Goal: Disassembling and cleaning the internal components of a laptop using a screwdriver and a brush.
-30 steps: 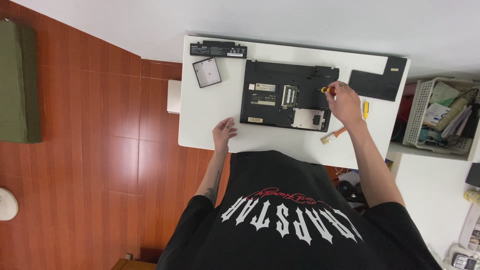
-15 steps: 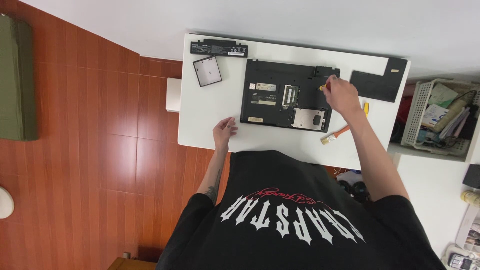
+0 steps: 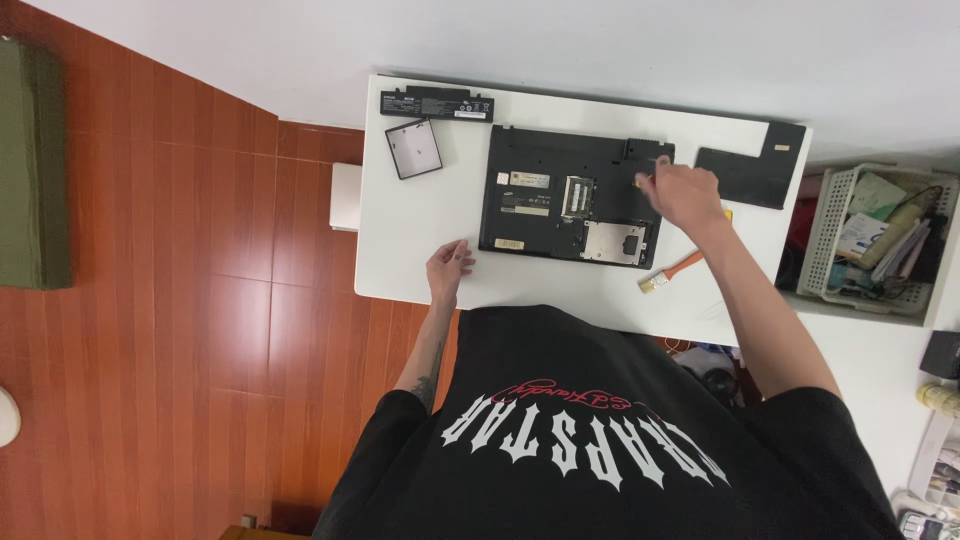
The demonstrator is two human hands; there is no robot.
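Resting at the upper right corner of the upturned black laptop [image 3: 575, 195], the right hand [image 3: 683, 193] is curled around a small yellow-tipped tool [image 3: 640, 183], apparently a screwdriver. The tip points toward nine o'clock, into the laptop's base. The laptop's long axis runs three to nine o'clock across the white counter [image 3: 420, 240] — underside up, memory bay uncovered. The left hand [image 3: 447, 265] lies loosely curled at the counter's near edge, empty, at about eight o'clock from the laptop — clearly the farther hand.
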